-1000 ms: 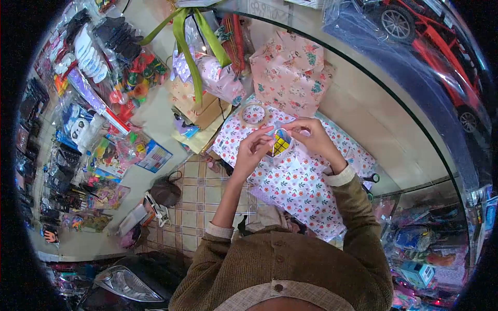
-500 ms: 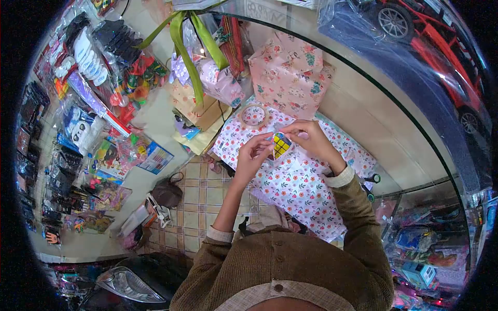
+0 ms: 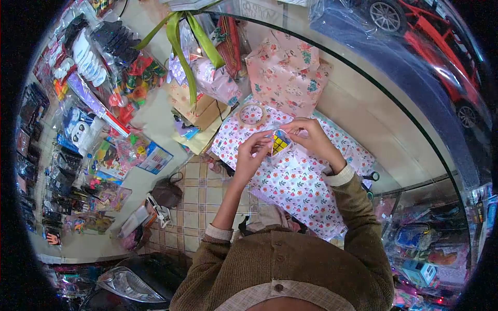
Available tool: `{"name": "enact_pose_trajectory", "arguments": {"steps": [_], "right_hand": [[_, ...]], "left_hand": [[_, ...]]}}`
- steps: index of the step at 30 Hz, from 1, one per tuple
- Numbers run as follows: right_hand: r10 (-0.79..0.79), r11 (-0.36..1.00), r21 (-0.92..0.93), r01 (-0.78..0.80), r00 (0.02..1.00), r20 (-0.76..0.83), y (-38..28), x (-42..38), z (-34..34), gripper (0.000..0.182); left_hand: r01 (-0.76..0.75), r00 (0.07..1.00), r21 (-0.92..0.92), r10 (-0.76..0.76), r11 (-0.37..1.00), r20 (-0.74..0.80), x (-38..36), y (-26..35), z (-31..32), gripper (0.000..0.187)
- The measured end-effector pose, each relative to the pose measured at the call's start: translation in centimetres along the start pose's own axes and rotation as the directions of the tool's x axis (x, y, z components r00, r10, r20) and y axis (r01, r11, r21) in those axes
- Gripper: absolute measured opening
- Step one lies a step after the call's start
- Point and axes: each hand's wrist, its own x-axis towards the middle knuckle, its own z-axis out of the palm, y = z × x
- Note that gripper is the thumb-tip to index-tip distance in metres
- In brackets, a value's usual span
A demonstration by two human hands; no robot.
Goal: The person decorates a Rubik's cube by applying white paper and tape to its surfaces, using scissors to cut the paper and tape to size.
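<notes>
A Rubik's cube [image 3: 280,142], yellow face toward me and a blue patch beside it, is between my two hands over the floral wrapping paper [image 3: 290,179]. Pale material edges the cube. At its left side, my left hand [image 3: 251,153] is closed, thumb and fingertips on it. My right hand [image 3: 312,139] pinches at the cube's upper right corner, fingers bent together. The white paper with small red and blue flowers spreads under both hands. Just beyond them a roll of tape [image 3: 252,124] lies flat on the paper.
A pink floral-wrapped package [image 3: 285,78] stands behind the paper. Green ribbon [image 3: 176,46] hangs at the upper left over bags. Black-handled scissors [image 3: 372,177] lie at the right. A boxed red toy car [image 3: 441,57] is at the upper right; packaged toys [image 3: 111,155] fill the left.
The cube's yellow face has turned and now shows less, with more pale material around it. Both hands stay in nearly the same place, and the view has shifted slightly.
</notes>
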Motion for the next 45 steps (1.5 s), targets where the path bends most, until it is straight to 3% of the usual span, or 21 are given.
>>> {"name": "enact_pose_trajectory", "arguments": {"steps": [10,13,19,22,25,34,37,40,43,45], "right_hand": [[-0.032,0.999,-0.027,0.033,0.999,0.042,-0.2,-0.3,-0.6,0.018],[-0.028,0.998,-0.055,0.030,0.999,0.037,-0.2,-0.4,-0.6,0.015],[-0.013,1.000,-0.020,0.012,0.999,-0.032,-1.2,-0.4,-0.2,0.013],[-0.016,1.000,0.007,0.017,0.998,-0.069,-0.6,-0.5,0.3,0.013],[-0.028,0.999,0.014,0.029,0.996,-0.087,-0.7,-0.4,0.4,0.014],[-0.046,0.999,-0.024,0.044,0.989,-0.138,-0.4,-0.9,0.9,0.012],[-0.051,0.999,-0.021,0.048,0.988,-0.146,-0.3,-1.0,1.1,0.012],[-0.058,0.997,-0.049,0.051,0.987,-0.152,-0.5,-1.2,1.1,0.012],[-0.078,0.995,-0.070,0.068,0.983,-0.163,-0.5,-1.3,1.1,0.011],[-0.083,0.995,-0.071,0.072,0.981,-0.177,-0.5,-1.3,1.2,0.011]], "left_hand": [[-0.040,0.998,0.016,0.039,0.999,0.044,-0.7,-0.3,0.3,0.038],[-0.066,0.997,0.093,0.061,0.993,0.053,-0.7,-0.1,0.6,0.038],[-0.043,0.999,0.195,0.038,0.980,0.028,-0.5,1.4,0.7,0.026],[0.035,0.998,0.146,-0.043,0.989,0.052,-0.2,1.2,0.8,0.018],[-0.013,1.000,0.066,0.011,0.998,0.025,0.0,1.0,1.0,0.016],[-0.109,0.994,0.098,0.110,0.989,-0.001,-0.2,-1.3,1.1,0.017],[-0.039,0.999,0.127,0.036,0.991,0.029,-0.5,-0.2,0.9,0.018],[-0.084,0.996,0.138,0.082,0.987,0.025,-0.6,-0.3,1.0,0.019],[-0.006,0.998,0.071,0.002,0.997,0.058,-0.9,0.9,1.3,0.021],[-0.031,0.999,0.057,0.029,0.998,0.040,-0.7,0.3,1.4,0.023]]}}
